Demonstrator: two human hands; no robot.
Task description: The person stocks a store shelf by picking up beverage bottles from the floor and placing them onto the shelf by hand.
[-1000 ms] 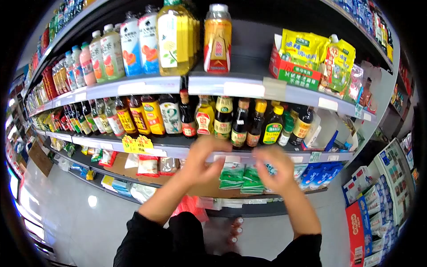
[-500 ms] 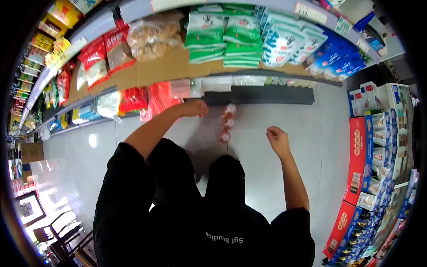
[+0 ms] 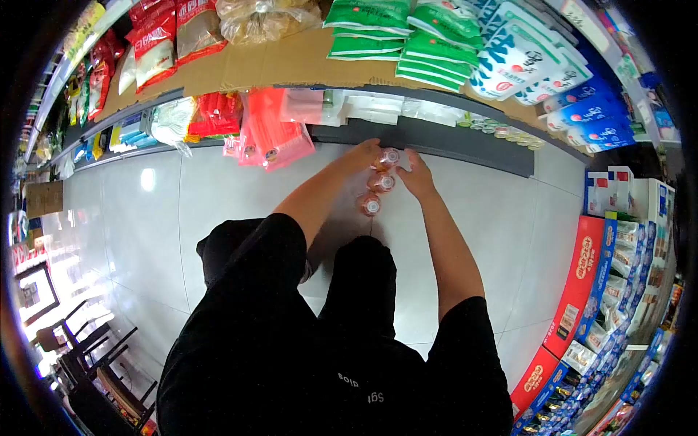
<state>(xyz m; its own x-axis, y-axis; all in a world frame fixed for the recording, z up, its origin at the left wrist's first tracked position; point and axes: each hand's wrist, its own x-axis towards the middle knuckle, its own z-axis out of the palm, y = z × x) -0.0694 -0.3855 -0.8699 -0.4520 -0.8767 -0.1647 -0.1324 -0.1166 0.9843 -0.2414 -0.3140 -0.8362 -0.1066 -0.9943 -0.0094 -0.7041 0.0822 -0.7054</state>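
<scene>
Three small clear containers with reddish contents and round pale tops stand in a short row on the floor: a far container (image 3: 390, 158), a middle container (image 3: 382, 182) and a near container (image 3: 369, 205). My left hand (image 3: 363, 155) is at the left side of the far one, its fingers curved against it and partly hidden. On the other side, my right hand (image 3: 416, 176) has its thumb and fingers apart, close to the same container. Whether the right thumb touches it is hard to tell.
A low shelf (image 3: 465, 149) runs just beyond the containers, with red plastic packets (image 3: 273, 134) hanging over its edge. Green and white bags (image 3: 440, 47) lie on the cardboard-lined shelf above. Boxed goods (image 3: 582, 254) line the right side. Dark chairs (image 3: 98, 363) stand at lower left.
Both hands have moved in toward the far container, the left rightward and the right up and leftward. The view has shifted forward, and the far and middle containers appear slightly farther right.
</scene>
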